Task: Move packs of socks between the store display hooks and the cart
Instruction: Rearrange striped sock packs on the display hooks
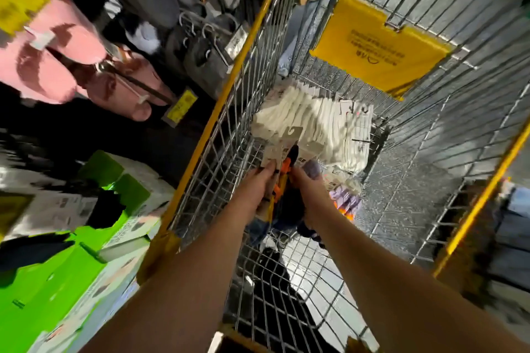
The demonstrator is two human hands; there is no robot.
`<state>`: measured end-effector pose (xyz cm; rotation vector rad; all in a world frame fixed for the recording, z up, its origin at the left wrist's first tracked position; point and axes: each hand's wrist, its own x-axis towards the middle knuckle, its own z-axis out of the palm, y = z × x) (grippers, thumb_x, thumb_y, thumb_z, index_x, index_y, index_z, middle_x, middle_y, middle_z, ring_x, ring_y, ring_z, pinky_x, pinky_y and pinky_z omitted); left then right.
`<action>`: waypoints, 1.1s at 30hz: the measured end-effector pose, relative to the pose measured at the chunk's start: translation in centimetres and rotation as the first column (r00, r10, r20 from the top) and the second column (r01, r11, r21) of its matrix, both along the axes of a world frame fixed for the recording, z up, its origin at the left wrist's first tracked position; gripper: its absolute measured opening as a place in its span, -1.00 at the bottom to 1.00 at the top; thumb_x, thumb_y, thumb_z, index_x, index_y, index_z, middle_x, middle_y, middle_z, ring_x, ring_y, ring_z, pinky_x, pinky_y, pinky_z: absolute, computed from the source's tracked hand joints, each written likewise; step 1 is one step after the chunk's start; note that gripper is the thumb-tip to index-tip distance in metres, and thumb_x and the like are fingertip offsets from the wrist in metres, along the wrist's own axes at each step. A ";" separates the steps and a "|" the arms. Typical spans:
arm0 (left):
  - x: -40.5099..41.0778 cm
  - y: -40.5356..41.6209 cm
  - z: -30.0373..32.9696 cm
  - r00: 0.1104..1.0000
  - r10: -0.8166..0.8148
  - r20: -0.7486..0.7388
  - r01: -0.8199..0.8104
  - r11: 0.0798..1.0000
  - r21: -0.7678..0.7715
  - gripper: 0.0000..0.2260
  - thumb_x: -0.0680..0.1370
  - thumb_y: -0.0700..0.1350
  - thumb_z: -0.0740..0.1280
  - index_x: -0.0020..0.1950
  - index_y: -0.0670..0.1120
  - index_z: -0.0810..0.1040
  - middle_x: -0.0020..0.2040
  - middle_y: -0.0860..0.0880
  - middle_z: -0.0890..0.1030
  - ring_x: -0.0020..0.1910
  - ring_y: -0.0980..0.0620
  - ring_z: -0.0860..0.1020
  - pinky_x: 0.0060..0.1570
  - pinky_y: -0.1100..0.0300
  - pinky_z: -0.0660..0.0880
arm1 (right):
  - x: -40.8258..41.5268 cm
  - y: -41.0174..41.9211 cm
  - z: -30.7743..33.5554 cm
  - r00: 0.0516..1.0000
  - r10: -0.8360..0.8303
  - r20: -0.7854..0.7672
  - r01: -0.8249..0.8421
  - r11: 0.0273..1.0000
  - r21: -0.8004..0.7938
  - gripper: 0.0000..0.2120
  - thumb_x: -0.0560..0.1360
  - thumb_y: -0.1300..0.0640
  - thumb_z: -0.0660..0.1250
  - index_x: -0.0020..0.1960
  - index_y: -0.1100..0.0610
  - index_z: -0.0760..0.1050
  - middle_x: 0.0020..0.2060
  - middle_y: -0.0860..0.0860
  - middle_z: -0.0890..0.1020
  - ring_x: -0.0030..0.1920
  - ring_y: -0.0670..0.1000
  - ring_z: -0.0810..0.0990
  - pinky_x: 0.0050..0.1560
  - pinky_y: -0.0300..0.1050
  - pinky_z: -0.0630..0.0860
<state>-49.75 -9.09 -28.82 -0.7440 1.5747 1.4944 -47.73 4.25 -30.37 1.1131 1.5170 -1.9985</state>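
Pink slippers (57,51) hang at far left. Inside the wire-mesh cart (430,166), the left hand (255,183) pinches card-headed sock packs (279,149); the right hand (308,183) grips dark-and-orange socks (286,169) beside stacked white sock packs (312,120).

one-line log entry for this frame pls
phase: picking in cart | left hand: grips dark sock packs | right hand: on same bundle | white packs: in cart

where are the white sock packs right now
In the head view, the white sock packs lie inside the wire cart, below its yellow sign.
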 end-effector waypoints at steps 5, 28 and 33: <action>1.9 -0.9 6.7 0.994 0.045 -0.104 -0.038 0.997 0.068 -0.49 0.52 0.40 0.23 0.33 0.13 0.55 0.14 -0.01 0.68 0.14 -0.08 0.61 0.24 -0.09 0.48 | 1.9 -0.6 7.9 0.991 0.044 -0.125 -0.050 0.997 -0.051 -0.59 0.50 0.03 0.48 0.26 0.01 0.40 0.07 0.08 0.69 0.05 0.08 0.71 0.07 0.05 0.64; 18.8 -20.3 39.4 0.484 0.178 -0.857 -0.409 0.912 -0.041 -0.53 0.48 0.40 0.24 0.28 0.20 0.49 0.19 0.03 0.63 0.19 -0.04 0.61 0.25 -0.07 0.52 | 13.4 -21.1 41.6 0.621 0.369 -0.692 -0.337 0.922 0.189 -0.41 0.39 -0.08 0.54 0.32 0.07 0.41 0.13 0.00 0.68 0.08 -0.03 0.68 0.17 0.03 0.60; 22.3 -24.9 42.7 0.425 0.157 -0.892 -0.311 0.950 0.020 -0.71 0.52 -0.25 0.46 0.19 -0.06 0.50 -0.05 0.09 0.64 0.00 0.13 0.63 -0.05 0.38 0.52 | 15.1 -26.0 45.0 0.483 0.406 -0.776 -0.516 0.848 0.122 -0.64 0.49 0.17 0.49 0.25 0.20 0.53 0.04 0.13 0.70 0.03 0.08 0.70 0.05 -0.01 0.65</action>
